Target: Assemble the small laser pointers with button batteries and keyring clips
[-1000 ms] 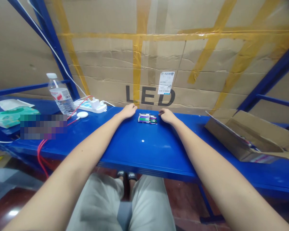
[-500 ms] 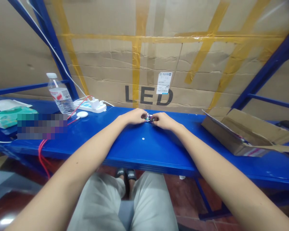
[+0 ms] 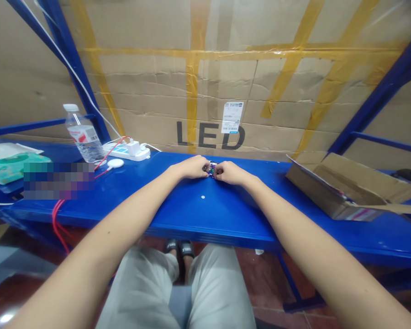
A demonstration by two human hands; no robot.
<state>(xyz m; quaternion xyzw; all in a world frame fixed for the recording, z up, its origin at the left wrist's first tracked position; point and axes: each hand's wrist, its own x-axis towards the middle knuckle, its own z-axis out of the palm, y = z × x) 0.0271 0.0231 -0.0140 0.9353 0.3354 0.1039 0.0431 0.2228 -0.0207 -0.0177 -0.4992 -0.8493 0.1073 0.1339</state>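
A small bundle of slim pens point(image 3: 212, 170) with green, purple and metallic barrels lies on the blue shelf-top table point(image 3: 178, 205), mostly hidden by my fingers. My left hand point(image 3: 192, 167) grips the bundle's left end. My right hand point(image 3: 230, 172) closes on its right end, and the fingertips of both hands nearly meet over it. I cannot see the individual pens well.
Left of my hands stand a water bottle point(image 3: 82, 137), a white power strip point(image 3: 126, 150) with red and white cables, and a round white charger point(image 3: 115, 163). A tissue pack point(image 3: 7, 169) lies far left. An open cardboard box point(image 3: 342, 192) sits at right, before a large taped carton point(image 3: 205, 91).
My hands have moved in from either side of the pens and closed on them, hiding most of the bundle. The view has shifted slightly.
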